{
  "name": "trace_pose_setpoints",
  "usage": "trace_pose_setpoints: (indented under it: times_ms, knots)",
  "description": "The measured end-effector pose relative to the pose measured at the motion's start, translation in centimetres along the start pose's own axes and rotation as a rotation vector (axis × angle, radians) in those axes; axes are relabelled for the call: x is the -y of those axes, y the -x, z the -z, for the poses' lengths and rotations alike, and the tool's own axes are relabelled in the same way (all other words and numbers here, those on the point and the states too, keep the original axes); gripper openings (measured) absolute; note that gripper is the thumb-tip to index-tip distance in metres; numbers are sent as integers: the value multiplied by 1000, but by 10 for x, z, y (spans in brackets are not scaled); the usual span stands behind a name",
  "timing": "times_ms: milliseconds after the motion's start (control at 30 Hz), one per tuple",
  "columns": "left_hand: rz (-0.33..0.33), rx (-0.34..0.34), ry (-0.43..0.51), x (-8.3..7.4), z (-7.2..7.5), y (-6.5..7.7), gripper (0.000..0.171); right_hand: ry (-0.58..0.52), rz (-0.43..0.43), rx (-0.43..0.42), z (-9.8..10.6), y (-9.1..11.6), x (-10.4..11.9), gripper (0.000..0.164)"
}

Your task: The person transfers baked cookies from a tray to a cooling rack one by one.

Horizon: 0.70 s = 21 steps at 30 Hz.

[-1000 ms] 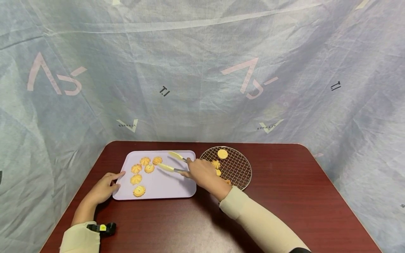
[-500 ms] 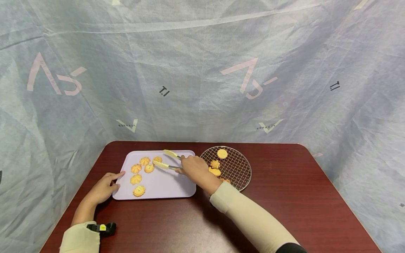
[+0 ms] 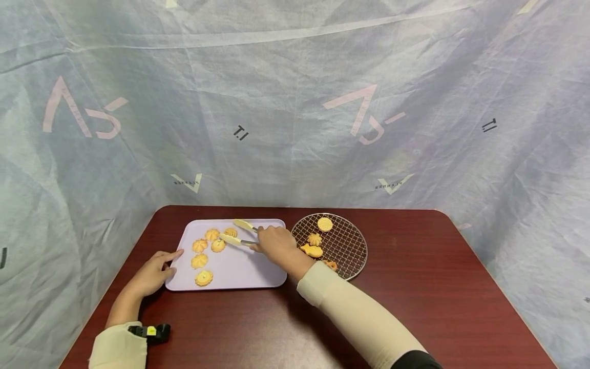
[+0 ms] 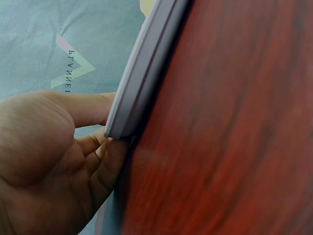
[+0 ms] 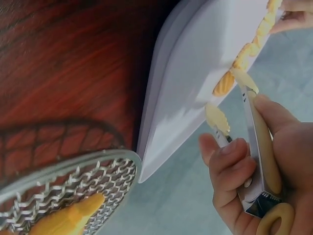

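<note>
My right hand (image 3: 276,245) holds yellow-tipped metal tongs (image 5: 260,152), their tips spread apart. The tips stand on either side of a swirled round cookie (image 3: 231,232) at the back of the lilac tray (image 3: 251,271). Several more piped cookies (image 3: 199,261) lie on the tray's left half. At the tray's left edge, my left hand (image 3: 151,274) grips the rim, thumb over it and fingers beneath, as the left wrist view shows.
A round wire rack (image 3: 345,251) stands just right of the tray. On it lie a round cookie (image 3: 324,224), a star-shaped cookie (image 3: 315,240), a fish-shaped cracker (image 3: 312,250) and a pretzel-like piece (image 3: 330,265). Cloth (image 3: 295,128) hangs behind the dark red table (image 3: 415,287).
My right hand has moved left with the tongs, bringing the tips from right of the swirled cookie to around it. More of the fish-shaped cracker shows. The left hand has stayed put.
</note>
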State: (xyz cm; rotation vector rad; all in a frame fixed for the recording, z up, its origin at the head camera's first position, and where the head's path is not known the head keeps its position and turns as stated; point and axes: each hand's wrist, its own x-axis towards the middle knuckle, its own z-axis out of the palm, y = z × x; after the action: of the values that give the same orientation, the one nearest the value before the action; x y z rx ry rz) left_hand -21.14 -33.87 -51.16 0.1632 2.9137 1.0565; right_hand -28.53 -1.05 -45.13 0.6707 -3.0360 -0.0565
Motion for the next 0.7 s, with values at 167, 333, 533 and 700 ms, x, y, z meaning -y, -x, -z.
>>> trace_pose_setpoints:
  times_ms: [167, 333, 533, 700]
  knots:
    - [8, 3, 15, -1, -1, 0, 52, 2, 35, -34, -2, 0, 1, 47]
    - [13, -1, 12, -2, 0, 0, 52, 20, 50, -45, -3, 2, 2, 46]
    - [5, -3, 5, -2, 0, 0, 51, 20, 36, -49, -1, 5, 1, 48]
    - [-1, -4, 5, -1, 1, 0, 52, 20, 44, -53, 2, 8, -2, 49]
